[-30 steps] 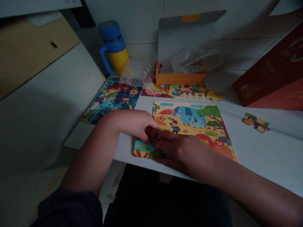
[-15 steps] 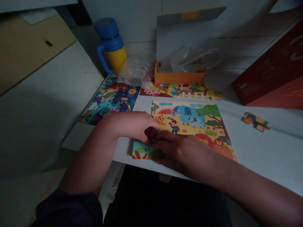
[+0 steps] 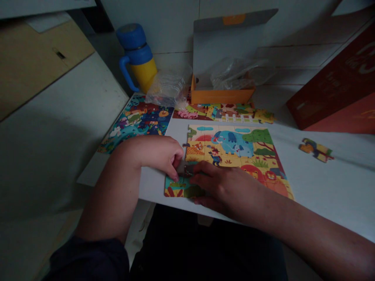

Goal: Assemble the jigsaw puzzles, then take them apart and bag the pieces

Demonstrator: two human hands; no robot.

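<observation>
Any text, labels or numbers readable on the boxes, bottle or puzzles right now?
Red box: pale lettering, cut off by the frame edge and too blurred to read.
Orange box, blue and yellow bottle, elephant puzzle: no text that can be made out.

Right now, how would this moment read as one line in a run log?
left hand: touches corner piece | right hand: flat on animal puzzle | loose piece: lies apart from puzzle
</observation>
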